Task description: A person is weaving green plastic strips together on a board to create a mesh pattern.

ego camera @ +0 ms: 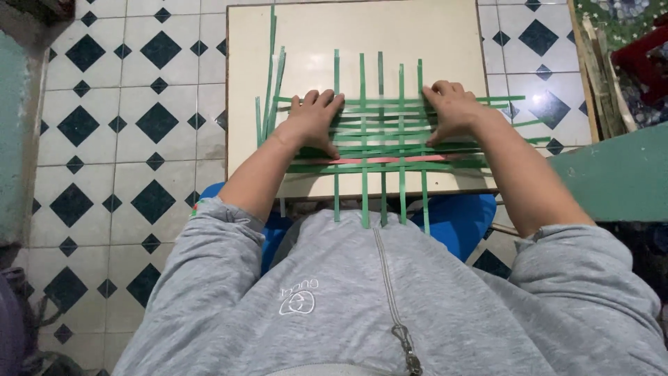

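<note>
Cream board surface (320,42) over diamond-tiled floor (139,125); left hand (313,118) and right hand (452,111), grips apart, press flat green woven strips (379,132).

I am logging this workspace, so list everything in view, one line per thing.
woven mat of thin green strips: one, green, flat on the board under both hands.
single pink strip: one, pink, woven crosswise near the mat's near edge.
loose green strips: a few, green, on the board's left part.
cream rectangular board: one, cream, resting over the lap.
blue seat: one, blue, under the board.
tiled floor: white with dark diamonds, all around.
grey zipped sweatshirt: one, grey, worn.
left hand: pressed flat on the mat's left side.
right hand: pressed flat on its right side.
</note>
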